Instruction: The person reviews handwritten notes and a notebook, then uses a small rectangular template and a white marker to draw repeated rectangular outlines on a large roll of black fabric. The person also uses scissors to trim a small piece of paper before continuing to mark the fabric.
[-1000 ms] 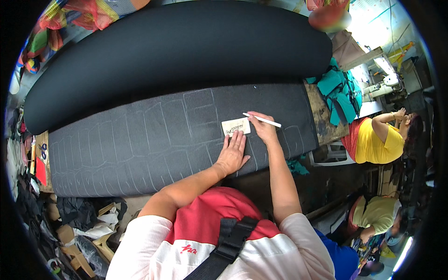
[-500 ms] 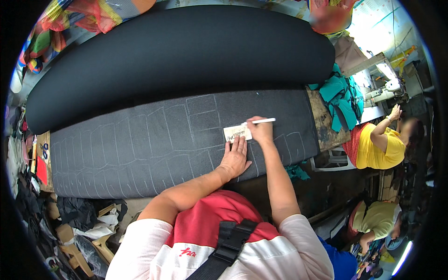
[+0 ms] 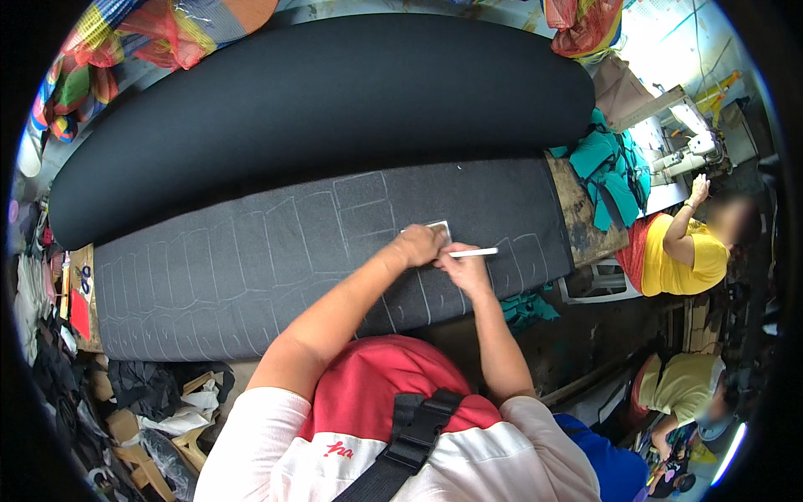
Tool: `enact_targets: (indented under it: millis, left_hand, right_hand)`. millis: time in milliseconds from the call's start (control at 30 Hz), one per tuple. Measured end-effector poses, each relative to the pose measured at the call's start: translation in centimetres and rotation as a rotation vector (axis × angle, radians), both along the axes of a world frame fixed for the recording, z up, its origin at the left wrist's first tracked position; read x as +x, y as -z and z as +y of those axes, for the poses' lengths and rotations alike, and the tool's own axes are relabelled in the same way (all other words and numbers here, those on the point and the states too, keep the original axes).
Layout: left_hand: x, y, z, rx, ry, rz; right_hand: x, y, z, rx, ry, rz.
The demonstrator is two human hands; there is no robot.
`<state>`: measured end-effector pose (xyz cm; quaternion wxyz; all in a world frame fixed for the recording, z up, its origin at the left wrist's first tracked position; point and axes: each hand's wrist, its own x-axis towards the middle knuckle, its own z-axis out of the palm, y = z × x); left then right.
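Dark grey cloth [image 3: 493,192] lies spread in front of me, covered with rows of pale drawn outlines. On it rests a small cream card [image 3: 441,227] with dark writing, mostly hidden by my hands. My left hand [image 3: 422,244] is bent over the card and holds it down, its fingertips largely out of sight. Just to the right, my right hand [image 3: 464,269] grips a white marking pen [image 3: 481,252], which points to the left. The pen's tip is hidden between the two hands, which are close together at the card's lower edge.
A big black fabric roll [image 3: 335,92] lies along the far side. Teal cloth pieces [image 3: 615,167] sit on the wooden table end [image 3: 577,209] at right, near a sewing machine [image 3: 694,155] and a person in yellow [image 3: 686,259]. Scissors [image 3: 85,279] lie at the left end.
My left hand has gone from lying flat at the card's lower edge to curling over it. My right hand has come down from the card's upper right to its lower right, pen still held.
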<state>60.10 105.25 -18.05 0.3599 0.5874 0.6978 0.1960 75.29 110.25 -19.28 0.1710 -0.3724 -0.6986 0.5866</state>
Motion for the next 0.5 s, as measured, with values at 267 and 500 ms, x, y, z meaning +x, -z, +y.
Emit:
enact_targets:
  millis: [267, 500]
  left_hand:
    - [-0.1, 0.0, -0.7, 0.054, -0.069, -0.007]
    - [6.6, 0.5, -5.3, -0.079, 0.099, 0.472]
  right_hand:
    - [1.1, -0.2, 1.9, 0.116, 0.142, -0.175]
    - [0.5, -2.8, 5.1, 0.332, 0.346, 0.106]
